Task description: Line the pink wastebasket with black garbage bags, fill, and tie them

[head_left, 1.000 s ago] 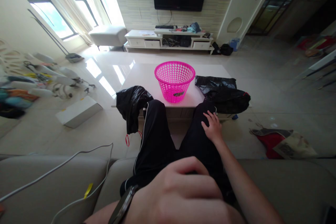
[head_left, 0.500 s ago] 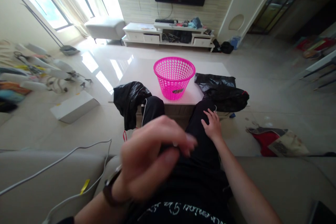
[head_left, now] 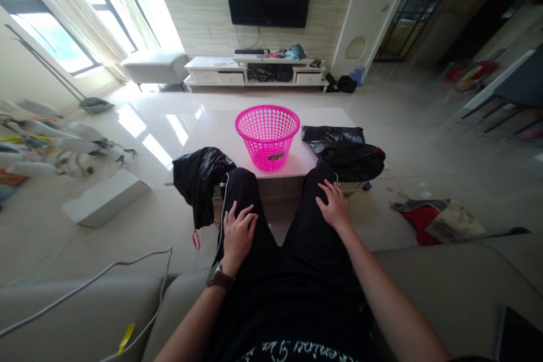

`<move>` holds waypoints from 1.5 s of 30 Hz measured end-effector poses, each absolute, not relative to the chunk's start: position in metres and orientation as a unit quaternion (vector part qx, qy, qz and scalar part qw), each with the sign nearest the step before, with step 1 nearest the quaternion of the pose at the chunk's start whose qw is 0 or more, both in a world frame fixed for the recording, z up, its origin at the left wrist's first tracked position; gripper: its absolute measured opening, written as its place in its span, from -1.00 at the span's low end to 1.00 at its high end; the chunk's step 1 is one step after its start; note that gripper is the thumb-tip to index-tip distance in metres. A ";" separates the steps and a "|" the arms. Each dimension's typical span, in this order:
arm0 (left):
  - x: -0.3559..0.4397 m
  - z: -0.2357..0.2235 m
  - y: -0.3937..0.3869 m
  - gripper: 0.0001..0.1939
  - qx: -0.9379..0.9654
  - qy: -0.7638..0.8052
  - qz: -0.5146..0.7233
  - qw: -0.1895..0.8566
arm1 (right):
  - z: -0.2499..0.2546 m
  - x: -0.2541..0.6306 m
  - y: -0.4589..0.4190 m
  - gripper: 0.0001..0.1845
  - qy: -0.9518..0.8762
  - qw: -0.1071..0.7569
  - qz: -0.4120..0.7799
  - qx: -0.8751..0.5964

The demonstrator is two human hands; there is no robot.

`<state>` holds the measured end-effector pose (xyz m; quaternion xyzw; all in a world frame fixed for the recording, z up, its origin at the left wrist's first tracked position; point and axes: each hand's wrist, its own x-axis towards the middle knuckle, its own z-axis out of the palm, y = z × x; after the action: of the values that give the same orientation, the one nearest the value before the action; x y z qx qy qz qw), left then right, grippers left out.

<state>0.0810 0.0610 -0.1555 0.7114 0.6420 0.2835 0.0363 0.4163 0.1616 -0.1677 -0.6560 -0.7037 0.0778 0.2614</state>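
My left hand (head_left: 238, 233), with a watch (head_left: 218, 277) at its wrist, rests on my left thigh with the fingers apart and nothing in them. On my right knee lies my right hand (head_left: 334, 203), fingers spread and holding nothing. Ahead of both knees a pink plastic basket (head_left: 268, 137) with a lattice wall stands upright on a white low table (head_left: 212, 130). A black plastic bag (head_left: 201, 178) with a red drawstring droops over the table's left front corner. More black plastic bag material (head_left: 348, 153) lies on the right side of the table.
A white box (head_left: 106, 198) sits on the floor at the left. A white cable (head_left: 114, 264) crosses the sofa (head_left: 76, 305) on which I sit. A red and beige bag (head_left: 436, 220) lies on the floor at the right. A TV cabinet (head_left: 212, 70) stands along the far wall.
My left hand has come down from in front of the camera onto my left thigh, and its curled fingers have straightened. My right hand stays on the knee. The view has shifted slightly.
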 end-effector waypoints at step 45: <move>0.082 -0.161 0.060 -0.70 0.728 0.635 0.256 0.011 | -0.170 0.416 0.156 -0.47 -0.697 0.287 0.083 -0.652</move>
<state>0.0817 0.0601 -0.1608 0.7284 0.6354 0.2560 0.0113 0.4159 0.1560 -0.1700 -0.6517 -0.6972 0.0827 0.2870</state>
